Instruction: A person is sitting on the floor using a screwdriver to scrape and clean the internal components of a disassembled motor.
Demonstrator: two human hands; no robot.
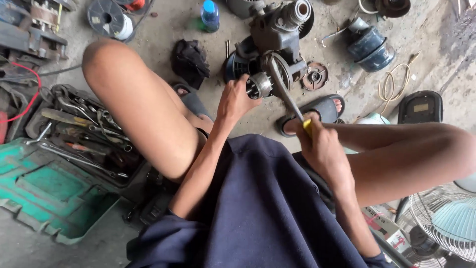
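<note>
Head view looks down at a seated person on a concrete floor (163, 30), knees spread, dark blue garment in the lap. Largest item at the work area: a dark motor or pump assembly (275, 39) standing on the floor between the sandalled feet, its housing partly open at the near face. To the person's left sits a green toolbox (44, 193) with a tray of wrenches and screwdrivers (84, 134). Smaller loose parts lie around: a dark cylindrical housing (369, 47), a round rusty plate (315, 76), a black rag (189, 60), a blue-capped bottle (210, 15). The left hand (235, 99) grips a small silver ribbed rotor-like part (259, 85) at the front of the assembly. The right hand (320, 144) is clenched around the yellow handle of a screwdriver (287, 94), whose shaft reaches into the assembly beside that part. Judged status: disassembly appears well advanced, several components already off; the silver part is not yet clear of the housing.
</note>
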